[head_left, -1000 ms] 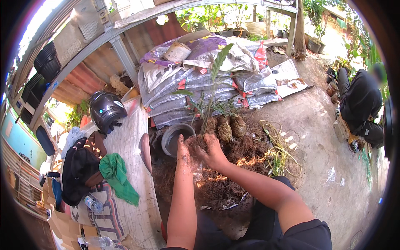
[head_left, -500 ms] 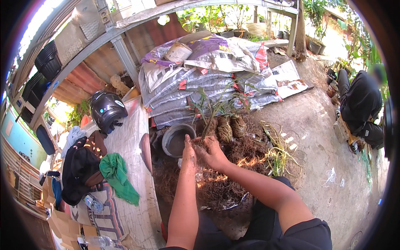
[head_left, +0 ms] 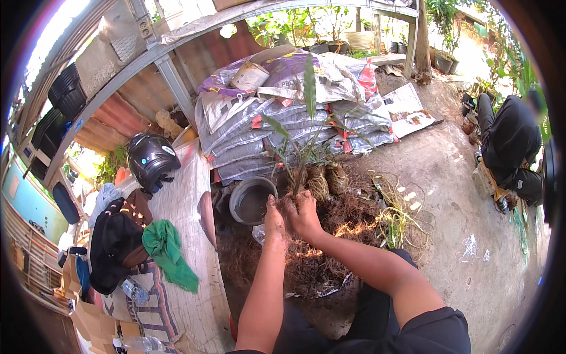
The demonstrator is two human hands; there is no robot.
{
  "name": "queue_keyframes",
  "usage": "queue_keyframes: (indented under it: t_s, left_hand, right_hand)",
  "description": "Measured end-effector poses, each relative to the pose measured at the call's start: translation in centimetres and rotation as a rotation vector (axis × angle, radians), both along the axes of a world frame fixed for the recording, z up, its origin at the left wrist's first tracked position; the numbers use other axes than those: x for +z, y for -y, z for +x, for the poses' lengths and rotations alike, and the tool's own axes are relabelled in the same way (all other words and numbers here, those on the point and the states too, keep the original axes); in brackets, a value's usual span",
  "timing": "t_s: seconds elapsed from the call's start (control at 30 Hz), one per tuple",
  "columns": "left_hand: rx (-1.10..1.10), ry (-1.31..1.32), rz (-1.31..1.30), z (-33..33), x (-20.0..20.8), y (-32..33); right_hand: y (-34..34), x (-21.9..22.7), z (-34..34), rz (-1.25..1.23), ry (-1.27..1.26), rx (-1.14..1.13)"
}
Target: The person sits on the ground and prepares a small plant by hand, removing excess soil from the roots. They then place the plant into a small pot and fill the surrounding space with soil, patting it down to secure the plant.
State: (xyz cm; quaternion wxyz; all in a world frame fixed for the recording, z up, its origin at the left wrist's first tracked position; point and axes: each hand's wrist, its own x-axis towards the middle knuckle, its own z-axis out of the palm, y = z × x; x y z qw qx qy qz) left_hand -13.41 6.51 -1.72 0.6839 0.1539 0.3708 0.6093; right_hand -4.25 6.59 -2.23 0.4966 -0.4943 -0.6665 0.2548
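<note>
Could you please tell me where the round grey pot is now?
In the head view, the pot sits left of centre, between the left hand and the stacked sacks.

forearms (head_left: 266, 286) bare, converging forward | left hand (head_left: 274, 219) soiled | right hand (head_left: 303, 216) fingers curled

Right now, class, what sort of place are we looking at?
Probably a plant nursery or garden workspace: stacked sacks, a leafy plant and potted plants behind suggest it.

Left hand (head_left: 275, 219) and right hand (head_left: 303, 216) clasp a plant (head_left: 310, 97).
</note>
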Motion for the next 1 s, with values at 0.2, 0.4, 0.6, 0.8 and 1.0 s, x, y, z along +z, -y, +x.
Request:
queue_keyframes:
  t_s: [0.2,0.4,0.6,0.8,1.0]
  left_hand:
    - [0.050,-0.041,0.020,0.9,1.4,0.6]
    - [0.084,0.086,0.119,1.0,1.5,0.8]
    - [0.167,0.094,0.027,0.9,-0.2,-0.1]
    - [0.194,-0.043,0.017,0.8,-1.0,0.1]
    - [0.183,-0.031,-0.016,0.4,-0.1,0.1]
  right_hand:
    - [-0.2,-0.9,-0.3,-0.087,-0.087,-0.011]
    - [-1.0,-0.5,-0.1,-0.017,-0.083,0.166]
    - [-1.7,-0.6,0.4,0.134,0.135,0.190]
    - [-0.8,-1.1,-0.1,0.158,0.186,0.181]
    - [-0.4,0.5,0.9,0.222,0.168,0.242]
